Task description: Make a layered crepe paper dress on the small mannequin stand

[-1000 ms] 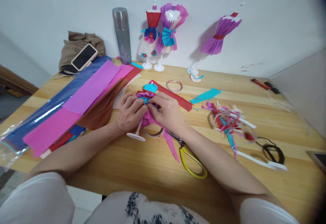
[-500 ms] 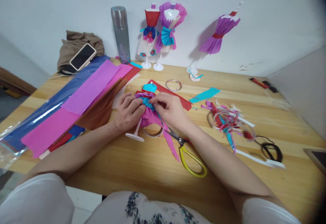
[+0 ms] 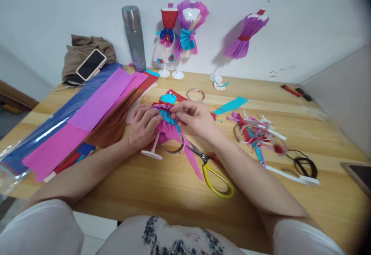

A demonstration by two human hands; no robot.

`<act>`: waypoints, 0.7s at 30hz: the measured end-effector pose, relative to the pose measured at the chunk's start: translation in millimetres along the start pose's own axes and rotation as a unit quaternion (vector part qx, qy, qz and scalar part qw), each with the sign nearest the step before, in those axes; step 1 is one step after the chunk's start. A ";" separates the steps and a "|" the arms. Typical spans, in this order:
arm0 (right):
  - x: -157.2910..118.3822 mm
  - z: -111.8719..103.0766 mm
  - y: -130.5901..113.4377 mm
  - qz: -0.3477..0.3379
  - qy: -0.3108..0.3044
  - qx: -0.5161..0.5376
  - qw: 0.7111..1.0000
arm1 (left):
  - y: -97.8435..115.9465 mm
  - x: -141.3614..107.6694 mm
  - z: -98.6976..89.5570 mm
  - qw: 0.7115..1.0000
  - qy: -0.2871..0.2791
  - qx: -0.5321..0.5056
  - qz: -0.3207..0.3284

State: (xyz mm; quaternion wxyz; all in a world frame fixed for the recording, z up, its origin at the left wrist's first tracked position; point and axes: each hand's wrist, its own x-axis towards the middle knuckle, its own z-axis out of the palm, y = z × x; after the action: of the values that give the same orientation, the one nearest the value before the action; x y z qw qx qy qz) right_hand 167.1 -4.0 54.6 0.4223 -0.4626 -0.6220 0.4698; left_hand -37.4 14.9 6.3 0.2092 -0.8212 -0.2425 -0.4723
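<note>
One small white-stemmed dress form in turquoise, red and magenta crinkled paper (image 3: 167, 128), tilted, over the pale wooden table (image 3: 139, 187). Left hand (image 3: 144, 126): fingers curled, holding its side. Right hand (image 3: 193, 118): thumb and forefinger nearly together at its waist; whether gripping paper, cannot tell. Yellow-handled steel scissors (image 3: 205, 158): near the skirt.

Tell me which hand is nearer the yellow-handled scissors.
Your right hand: it's just beyond the scissors. Your left hand is farther off, to their left, at the other side of the small paper dress.
</note>
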 end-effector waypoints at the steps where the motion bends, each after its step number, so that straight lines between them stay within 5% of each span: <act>1: 0.2 -2.6 -0.5 -0.008 0.013 -0.031 0.999 | 0.2 -0.4 -0.7 1.000 -0.004 0.007 0.001; 5: -2.3 -9.5 1.9 -0.017 -0.005 -0.172 0.985 | 4.1 0.5 -4.3 0.998 -0.021 0.050 0.034; 9: -6.1 -10.2 2.8 0.030 -0.095 -0.112 0.989 | 7.2 1.5 -4.6 0.996 -0.024 0.062 0.055; 14: -7.1 -10.7 2.8 -0.008 -0.041 -0.144 0.989 | 5.0 2.6 -3.4 0.999 -0.025 0.021 0.015; 18: -7.9 -11.6 2.4 0.001 -0.124 -0.126 0.984 | 5.9 6.1 -8.4 0.999 -0.040 0.018 0.007; 21: -7.8 -14.7 1.4 -0.004 -0.086 -0.130 0.988 | 7.0 9.0 -17.4 0.997 -0.071 0.027 -0.021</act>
State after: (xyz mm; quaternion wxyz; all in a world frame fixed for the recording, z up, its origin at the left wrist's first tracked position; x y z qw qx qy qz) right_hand 183.1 -8.5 55.5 0.3055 -0.4694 -0.7134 0.4211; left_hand -41.0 1.2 21.5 0.2037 -0.8415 -0.2867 -0.4100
